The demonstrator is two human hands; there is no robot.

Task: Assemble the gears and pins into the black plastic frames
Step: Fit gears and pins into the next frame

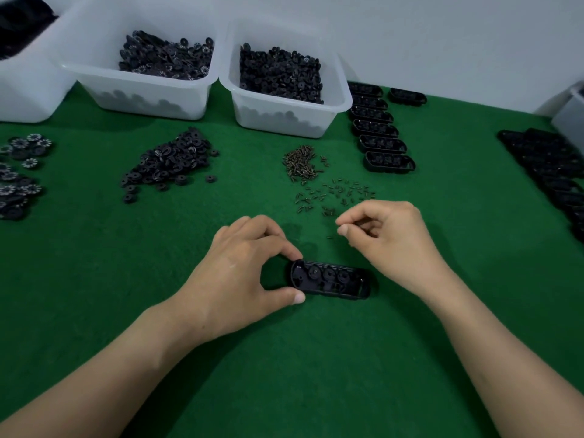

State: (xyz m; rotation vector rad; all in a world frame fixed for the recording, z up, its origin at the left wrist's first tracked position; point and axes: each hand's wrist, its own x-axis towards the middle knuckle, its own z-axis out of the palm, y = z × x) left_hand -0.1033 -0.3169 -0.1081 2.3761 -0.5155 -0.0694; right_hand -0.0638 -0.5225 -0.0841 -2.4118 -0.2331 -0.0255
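On the far left of the green felt table (94, 311) lay a heap of gears with white markings (19, 172), and further along a pile of plain black gears (167, 165) sat in front of a white bin (142, 96) filled with more gears. A second white bin (284, 115) stood beside it, also full of black parts. The left hand (240, 267) pinched the left end of a black plastic frame (357, 289) between thumb and forefinger, the other fingers curled. The frame lay flat on the felt near the table's middle, between the two hands, with three round gears (328, 274) seated in it. Beyond it were a heap of small pins (301, 164) and loose pins (341, 191) scattered nearer. The right hand (392, 238) hovered just above the frame's right end, fingers curled and thumb and forefinger tips close together; whether they held a pin could not be told. To the right, a row of frames (379, 131) lay side by side, and another stack of black frames (550, 165) ran along the edge.
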